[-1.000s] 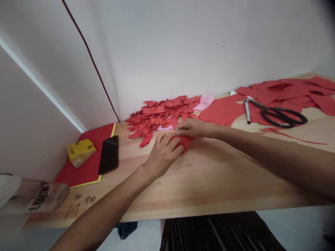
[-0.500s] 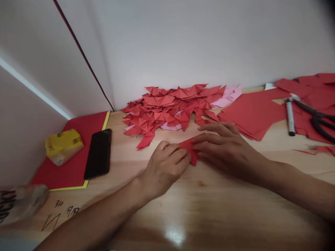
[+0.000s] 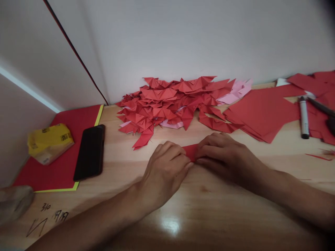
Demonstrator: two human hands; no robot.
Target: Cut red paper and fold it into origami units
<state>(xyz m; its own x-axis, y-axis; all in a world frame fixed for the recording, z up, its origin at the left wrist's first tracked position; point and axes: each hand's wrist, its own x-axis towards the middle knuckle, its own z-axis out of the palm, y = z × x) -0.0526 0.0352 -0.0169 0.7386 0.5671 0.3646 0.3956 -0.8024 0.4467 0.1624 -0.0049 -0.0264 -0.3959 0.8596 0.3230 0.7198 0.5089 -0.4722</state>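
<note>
Between my hands lies a small piece of red paper point(image 3: 191, 152), mostly covered by my fingers, low over the wooden table. My left hand point(image 3: 166, 167) is closed on its left end, fingers curled and the thumb near the paper's lower edge. On the right end, my right hand point(image 3: 225, 155) presses with its fingers bent together, thumb below. The two hands nearly meet at the paper's lower edge. Just beyond them sits a heap of folded red paper pieces point(image 3: 162, 101), with a few pink pieces point(image 3: 237, 91) among them.
Flat red paper sheets point(image 3: 264, 111) lie at the back right, beside a marker point(image 3: 304, 116) and black-handled scissors point(image 3: 323, 106). At left, a phone point(image 3: 89, 152) and a yellow package point(image 3: 51, 143) rest on a red folder point(image 3: 57, 177). A wall rises behind.
My right fingers have closed down on the paper from a more spread pose, and less of it shows. The view has shifted slightly right.
</note>
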